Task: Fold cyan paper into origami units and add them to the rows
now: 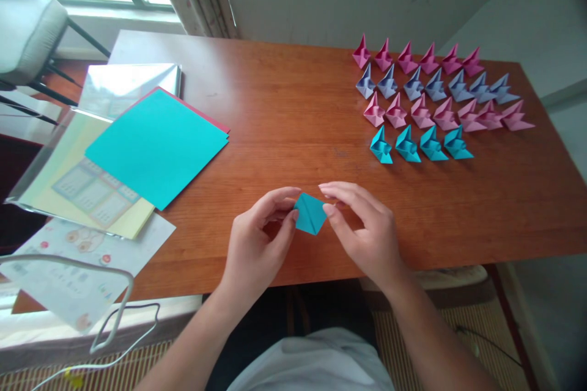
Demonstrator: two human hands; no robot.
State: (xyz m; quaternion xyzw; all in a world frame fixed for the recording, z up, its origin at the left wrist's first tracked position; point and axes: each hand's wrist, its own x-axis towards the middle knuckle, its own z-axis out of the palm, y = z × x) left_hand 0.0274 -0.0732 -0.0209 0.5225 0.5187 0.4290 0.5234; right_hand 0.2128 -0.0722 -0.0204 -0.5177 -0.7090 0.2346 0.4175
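While the wooden table [293, 104] gleams, left hand [257, 244] and right hand [367, 232] pinch a creased teal paper diamond [310, 212].

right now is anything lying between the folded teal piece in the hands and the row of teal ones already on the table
Nothing visible does. The folded teal piece is pinched between the left hand and right hand; bare table runs up to the teal row.

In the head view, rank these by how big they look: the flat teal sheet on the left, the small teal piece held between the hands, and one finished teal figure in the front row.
1. Flat teal sheet, by far the largest.
2. Held teal piece and a finished teal figure look alike; the held piece is nearer the camera, so no ranking. Left hand and right hand pinch it.
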